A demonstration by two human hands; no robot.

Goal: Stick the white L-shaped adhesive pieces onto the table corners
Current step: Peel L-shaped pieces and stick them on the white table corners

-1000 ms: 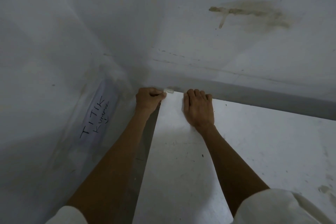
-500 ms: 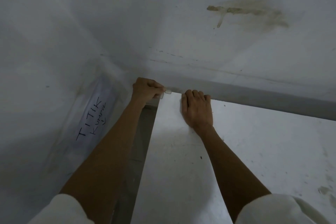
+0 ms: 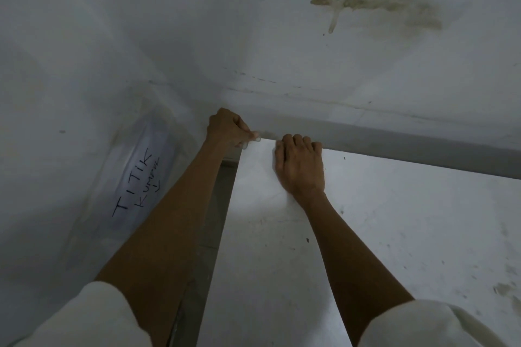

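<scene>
- Piece (image 3: 251,140) sits at the far left corner of the surface (image 3: 394,220), pinched by the left hand (image 3: 227,129); too small to tell which way it points.
- Right hand (image 3: 300,167) lies palm-down just to the right, fingers hooked over the far edge.

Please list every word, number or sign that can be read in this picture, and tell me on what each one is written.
"TITIK": black handwriting on the glossy sheet on the left wall.
"KUMPUL": smaller, beside it on the same sheet; the letters are unclear, so this reading is uncertain.
Arrow: a small hand-drawn mark after that word.
No other text is visible.
</scene>
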